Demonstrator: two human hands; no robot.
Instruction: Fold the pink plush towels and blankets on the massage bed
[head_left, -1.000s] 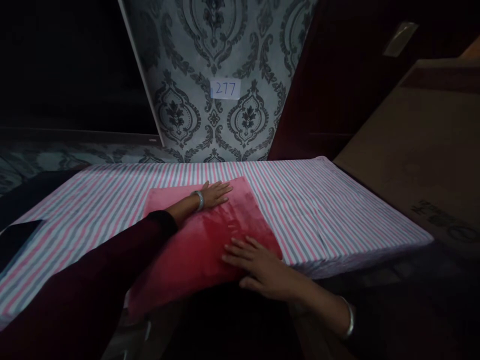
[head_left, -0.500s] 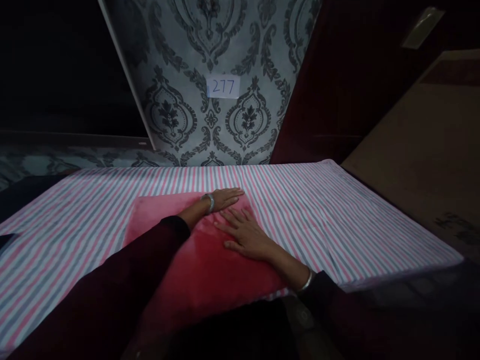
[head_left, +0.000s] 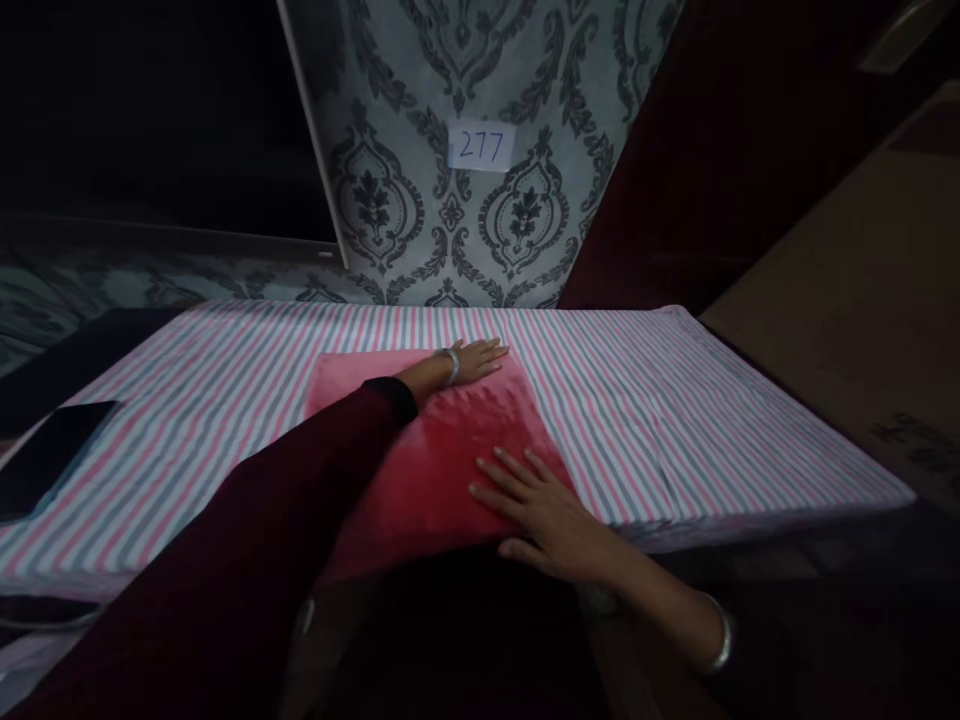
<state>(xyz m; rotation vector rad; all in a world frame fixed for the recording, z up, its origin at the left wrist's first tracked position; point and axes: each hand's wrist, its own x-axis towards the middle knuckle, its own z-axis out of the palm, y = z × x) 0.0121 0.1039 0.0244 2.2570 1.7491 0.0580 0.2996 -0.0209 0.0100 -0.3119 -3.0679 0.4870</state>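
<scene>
A red, plush-looking cloth point(head_left: 442, 475) lies spread flat over the striped table cover point(head_left: 622, 400). Its far part looks paler pink. My left hand point(head_left: 476, 361), with a bracelet at the wrist, rests flat on the cloth's far right corner, fingers stretched out. Lower down, my right hand point(head_left: 551, 515) lies on the near right part of the cloth with its fingers spread. A silvery bangle circles that wrist. Neither hand grips anything. My left sleeve covers some of the cloth's left side.
A dark flat device point(head_left: 56, 455), perhaps a tablet or phone, lies at the table's left edge. Behind stand a dark screen point(head_left: 157, 120) and patterned wallpaper bearing a paper marked 277 point(head_left: 481, 146). A large cardboard box point(head_left: 847, 300) is at the right.
My right hand has slid toward me and right across the cloth, away from my left hand. My left hand stays at the far corner. The view has shifted, showing the dark device at left.
</scene>
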